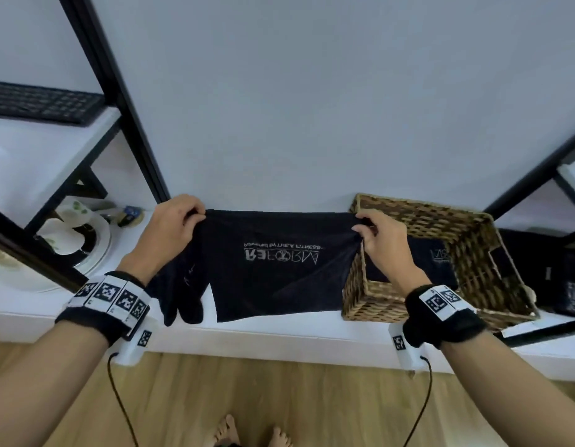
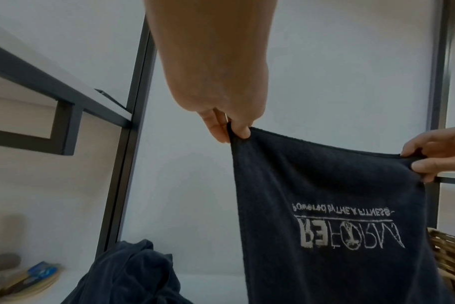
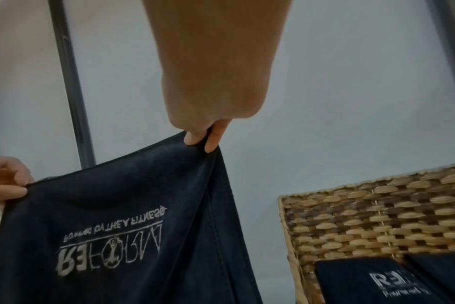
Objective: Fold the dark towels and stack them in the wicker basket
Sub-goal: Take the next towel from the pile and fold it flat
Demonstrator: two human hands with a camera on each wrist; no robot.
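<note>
Dark towel [image 1: 273, 269] hangs, logo inverted | top edge level | left hand [image 1: 173, 227], right hand [image 1: 381, 240] pinch corners

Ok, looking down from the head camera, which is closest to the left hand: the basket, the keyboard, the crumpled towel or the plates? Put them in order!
From the left hand, nearest first:
1. Crumpled towel, just below the hand on the shelf.
2. Plates, off to its left.
3. Basket and keyboard: too close to call. The basket sits far right, the keyboard up on the higher left shelf.
</note>
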